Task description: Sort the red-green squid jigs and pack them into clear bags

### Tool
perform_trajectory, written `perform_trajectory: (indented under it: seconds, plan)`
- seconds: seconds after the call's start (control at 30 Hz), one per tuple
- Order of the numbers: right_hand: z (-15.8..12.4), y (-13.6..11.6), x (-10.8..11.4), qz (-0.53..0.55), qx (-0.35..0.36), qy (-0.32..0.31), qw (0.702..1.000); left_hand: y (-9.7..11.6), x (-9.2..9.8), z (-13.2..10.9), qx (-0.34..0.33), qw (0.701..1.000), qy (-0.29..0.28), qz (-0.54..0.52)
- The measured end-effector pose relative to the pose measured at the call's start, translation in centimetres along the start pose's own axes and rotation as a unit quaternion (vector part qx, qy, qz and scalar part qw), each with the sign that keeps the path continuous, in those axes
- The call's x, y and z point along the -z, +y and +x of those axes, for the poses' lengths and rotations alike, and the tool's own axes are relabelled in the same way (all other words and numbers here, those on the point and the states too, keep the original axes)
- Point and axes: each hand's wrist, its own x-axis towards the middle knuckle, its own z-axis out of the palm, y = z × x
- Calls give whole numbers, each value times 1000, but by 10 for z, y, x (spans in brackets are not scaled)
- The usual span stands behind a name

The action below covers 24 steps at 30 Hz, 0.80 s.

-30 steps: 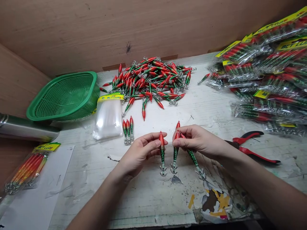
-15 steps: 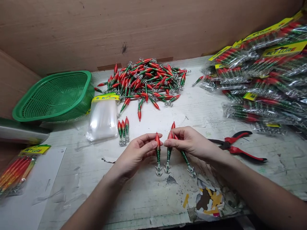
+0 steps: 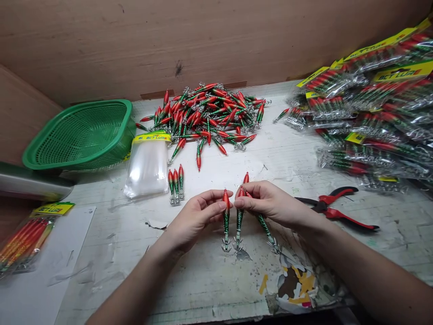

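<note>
Between the thumb and fingers of my left hand hangs a red-and-green fishing lure, its hooks pointing down. My right hand pinches more of the same lures. One lure hangs straight beside the left one, and another lure slants down to the right. A further red tip shows above the right fingers; the rest of it is hidden. The fingers of both hands almost meet. Three lures lie side by side on the table, left of my hands.
A heap of lures lies at the back. Left of it are clear bags with yellow headers and a green basket. Packed lures are piled at right, near red-handled pliers. A bag of orange lures lies far left.
My left hand has shifted slightly right, bringing its lure closer to those in my right hand. The whole view has drifted a little.
</note>
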Motion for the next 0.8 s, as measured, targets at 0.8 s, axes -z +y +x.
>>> perform_trajectory:
  seconds: [0.8]
  plan:
    - [-1,0,6,-4,-12,-21,1000,10,7,0,-27,998,62,-16]
